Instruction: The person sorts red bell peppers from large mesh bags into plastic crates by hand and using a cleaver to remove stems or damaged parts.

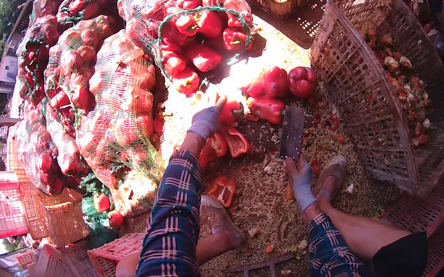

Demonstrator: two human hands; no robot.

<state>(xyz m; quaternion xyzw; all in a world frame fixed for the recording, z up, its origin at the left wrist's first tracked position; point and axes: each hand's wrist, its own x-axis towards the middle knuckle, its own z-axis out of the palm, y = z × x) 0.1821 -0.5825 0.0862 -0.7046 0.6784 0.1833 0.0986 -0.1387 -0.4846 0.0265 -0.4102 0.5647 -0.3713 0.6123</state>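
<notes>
My gloved left hand (207, 115) grips a red bell pepper (231, 112) from its left side; bright glare hides part of the fingers. In my right hand (301, 182), also gloved, is a cleaver (292, 132) with a broad dark blade speckled with seeds. The blade points away from me, apart from the held pepper. Cut red pepper pieces (235, 141) lie just below my left hand. Beyond the blade sit whole red peppers (276, 82). A halved pepper (222, 190) rests near my left foot, its pale core showing.
An open mesh sack (184, 22) spills red peppers ahead, with several filled sacks (120, 99) stacked to the left. A tilted plastic crate (359, 82) at right holds cores and scraps. Seeds (274, 218) cover the ground between my boots (332, 174). More crates (37, 213) stand lower left.
</notes>
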